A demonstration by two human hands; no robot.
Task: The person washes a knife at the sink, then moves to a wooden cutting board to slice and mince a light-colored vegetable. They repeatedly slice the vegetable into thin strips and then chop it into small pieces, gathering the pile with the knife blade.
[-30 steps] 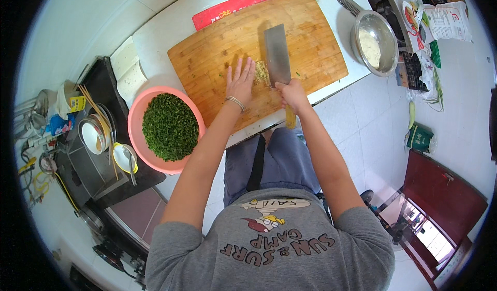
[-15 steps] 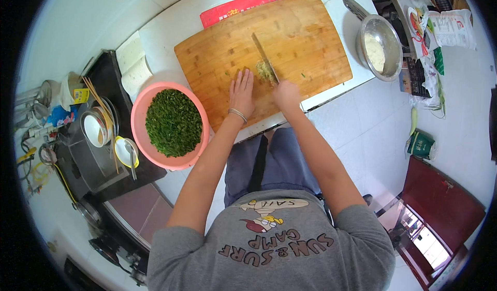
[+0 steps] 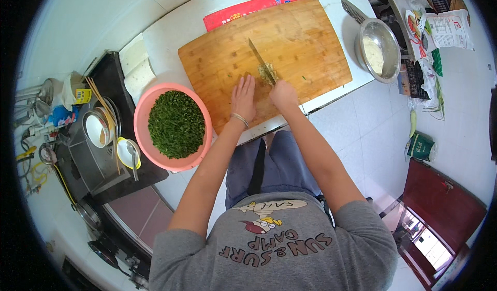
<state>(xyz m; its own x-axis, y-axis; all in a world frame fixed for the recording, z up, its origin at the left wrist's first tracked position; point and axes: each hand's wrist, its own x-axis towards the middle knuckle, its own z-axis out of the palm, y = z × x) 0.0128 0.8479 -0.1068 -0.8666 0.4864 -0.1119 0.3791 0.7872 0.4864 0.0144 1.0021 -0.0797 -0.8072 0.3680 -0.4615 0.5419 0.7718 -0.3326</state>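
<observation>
A kitchen knife (image 3: 257, 52) is in my right hand (image 3: 284, 95), whose fingers wrap round its handle. The blade slants away to the far left over the wooden cutting board (image 3: 310, 37). Finely chopped pale bits (image 3: 267, 72), perhaps garlic or ginger, lie in a small heap against the blade. My left hand (image 3: 243, 100) rests flat on the board left of the heap, fingers stretched out and holding nothing; a bracelet circles its wrist. Left of the board stands a pink basin (image 3: 141, 119) of chopped dark greens (image 3: 176, 124).
A metal bowl (image 3: 394, 66) holding pale flour or dough stands right of the board, beside a dark slotted utensil (image 3: 353, 10). A red flat package (image 3: 253, 10) lies behind the board. At the left are stacked bowls (image 3: 97, 129), chopsticks (image 3: 101, 98) and a yellow-rimmed bowl with a spoon (image 3: 128, 153).
The knife's tip has swung slightly to the left over the chopped heap. My left hand stays flat at nearly the same spot on the board, and the whole view has shifted slightly.
</observation>
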